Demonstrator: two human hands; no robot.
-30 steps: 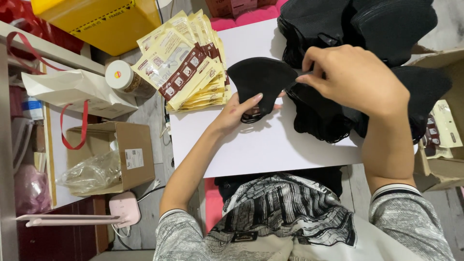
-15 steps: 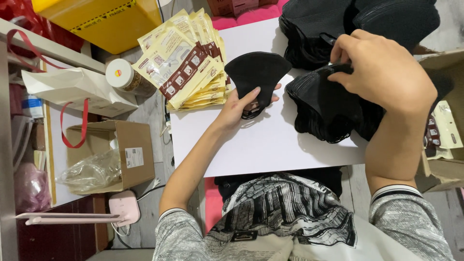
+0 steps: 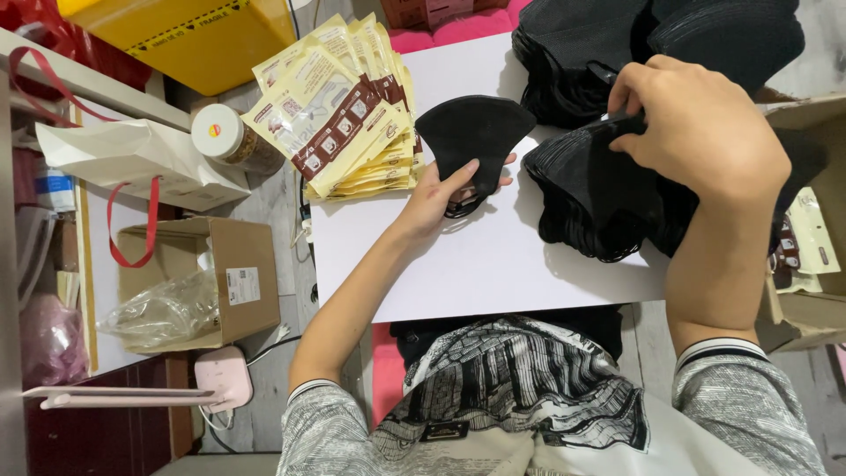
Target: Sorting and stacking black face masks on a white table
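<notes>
My left hand (image 3: 445, 189) holds a folded black face mask (image 3: 471, 132) just above the white board (image 3: 493, 264) that serves as a work surface. My right hand (image 3: 696, 123) pinches the top mask of a tall stack of black masks (image 3: 590, 189) lying on the board's right side. A second heap of black masks (image 3: 573, 53) sits behind it at the far edge. A fan of cream and brown flat pouches (image 3: 339, 115) lies at the board's left corner, close to the left hand.
Left of the board stand an open cardboard box (image 3: 220, 282) with a clear plastic bag (image 3: 159, 308), a white paper bag with red handles (image 3: 132, 159), a lidded jar (image 3: 220, 132) and a yellow box (image 3: 185, 35). Another carton (image 3: 811, 291) holds pouches at right.
My right hand has shifted right and toward the far edge onto the mask stack. My left hand stays in place with its mask.
</notes>
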